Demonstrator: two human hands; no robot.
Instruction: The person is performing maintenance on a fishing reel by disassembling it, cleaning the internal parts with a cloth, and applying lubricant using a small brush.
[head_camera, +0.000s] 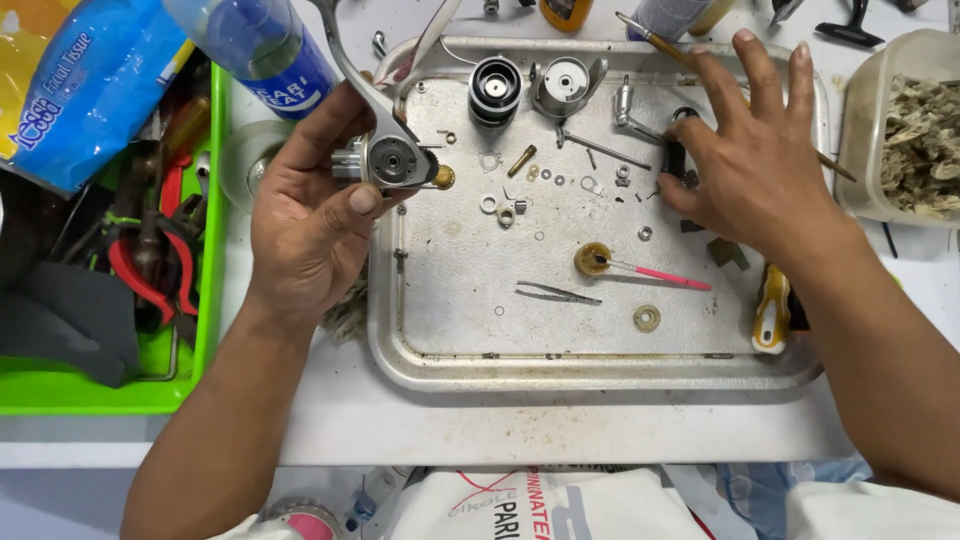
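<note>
My left hand grips a silver fishing reel body over the left edge of a worn metal tray, thumb pressed below its round opening. My right hand rests with fingers spread on the tray's upper right, touching a small black part. Between the hands lie a black spool, a silver rotor piece, a crank handle, and several small washers, screws and a brass pin.
Tweezers, a pink-handled brush in a small grease cap and a yellow-handled tool lie on the tray. A green bin with pliers stands left, with a blue tissue pack and bottle. A plastic tub sits right.
</note>
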